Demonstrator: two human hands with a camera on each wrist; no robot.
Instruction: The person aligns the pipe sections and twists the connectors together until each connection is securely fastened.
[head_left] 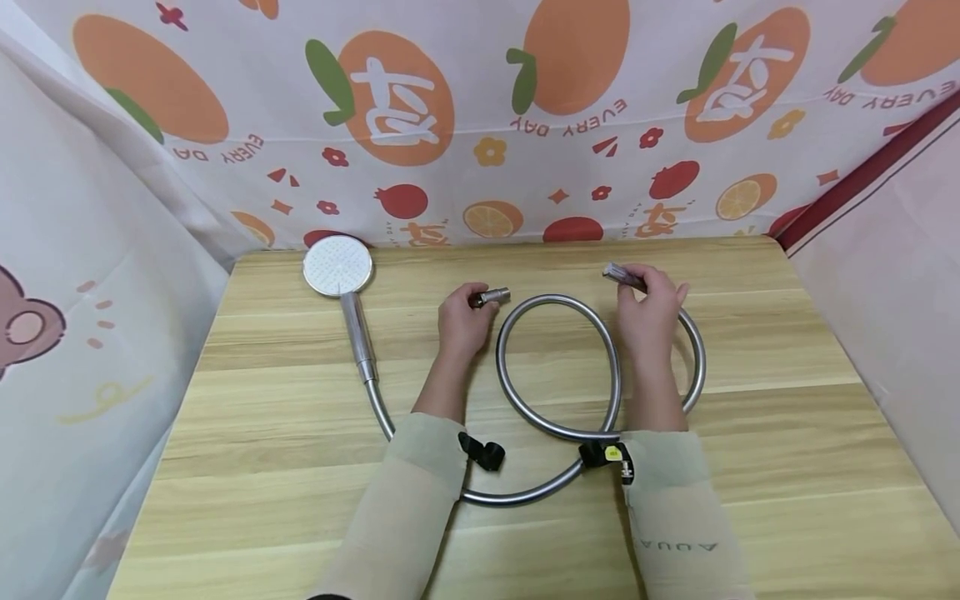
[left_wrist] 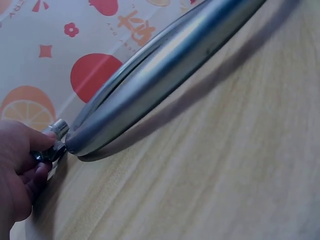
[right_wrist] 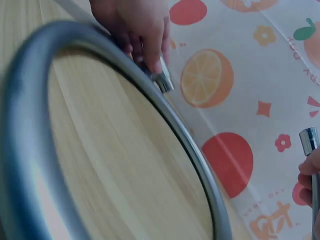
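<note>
A chrome shower hose (head_left: 517, 500) lies looped on the table, one end joined to a shower head (head_left: 337, 267) at the back left. My right hand (head_left: 647, 312) grips the hose near its other end and holds up the metal end connector (head_left: 619, 273), which points left. My left hand (head_left: 461, 321) pinches a small chrome fitting (head_left: 495, 296), its bare end facing right toward the connector, a gap between them. In the left wrist view a dark part of the fitting (left_wrist: 59, 129) shows beneath the thumb. Between both hands stands the hose's round loop.
The wooden table (head_left: 285, 500) ends at the back against a fruit-print curtain (head_left: 465, 183). Pale cloth (head_left: 97, 292) hangs at the left side, with more cloth (head_left: 892, 250) at the right. Black wrist straps (head_left: 480, 452) sit on both sleeves.
</note>
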